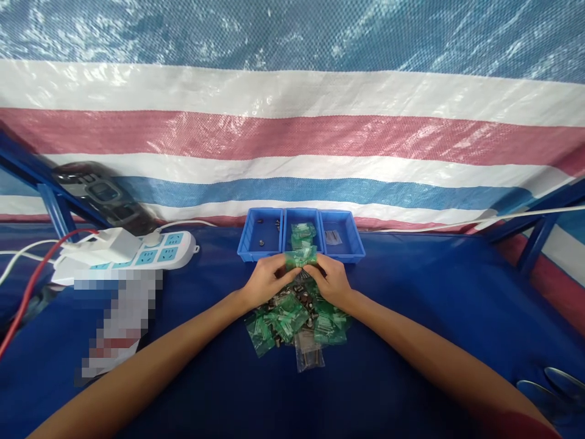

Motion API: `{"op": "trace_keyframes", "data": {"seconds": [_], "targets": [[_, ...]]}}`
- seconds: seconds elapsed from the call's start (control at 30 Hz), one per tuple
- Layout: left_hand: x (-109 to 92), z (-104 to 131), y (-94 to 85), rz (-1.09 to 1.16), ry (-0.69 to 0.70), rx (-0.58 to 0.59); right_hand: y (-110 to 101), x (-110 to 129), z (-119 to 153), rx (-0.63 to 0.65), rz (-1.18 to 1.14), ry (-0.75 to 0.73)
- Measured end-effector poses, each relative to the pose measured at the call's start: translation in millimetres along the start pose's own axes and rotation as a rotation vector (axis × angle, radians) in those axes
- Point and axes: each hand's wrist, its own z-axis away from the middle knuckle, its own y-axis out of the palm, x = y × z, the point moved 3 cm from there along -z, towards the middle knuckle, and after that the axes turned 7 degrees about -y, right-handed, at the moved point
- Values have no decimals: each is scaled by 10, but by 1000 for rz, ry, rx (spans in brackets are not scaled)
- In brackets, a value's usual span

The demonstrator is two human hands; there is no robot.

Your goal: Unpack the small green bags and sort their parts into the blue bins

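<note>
Both hands pinch one small green-tinted plastic bag (301, 256) between them, above a mixed pile. My left hand (267, 281) grips its left side and my right hand (333, 281) its right side, fingers closed. What the bag contains is too small to make out. Below lie several green bags (289, 316) of small parts, loose metal screws (299, 294) and a clear bag (309, 352) with long pieces. Just beyond the hands stand three blue bins: the left bin (247, 241) has a few loose metal parts, the middle bin (287, 231) green bags, the right bin (351, 241) a clear bag.
At the left a white power strip (183, 250) carries plugs and cables, with a red cable (31, 286) near the edge. A blurred-out item (121, 323) lies before it. Glasses (543, 390) rest at the lower right. A striped tarp (292, 134) hangs behind the blue table (411, 274).
</note>
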Motion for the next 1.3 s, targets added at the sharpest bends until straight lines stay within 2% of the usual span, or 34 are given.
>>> {"op": "trace_keyframes", "data": {"seconds": [0.3,0.5,0.9,1.1,1.3], "targets": [[66,-28,9,162,-81,62,-1,32,-25,29,24,-32],[8,-19,-7,181,-69,91,3,35,-26,23,-1,-37],[4,-15,-2,108,12,40,1,25,-17,13,-13,-35],[33,-21,2,115,-35,24,5,18,-26,22,-18,-34],[5,-11,-26,207,-67,44,22,28,-18,82,-77,-66]]}}
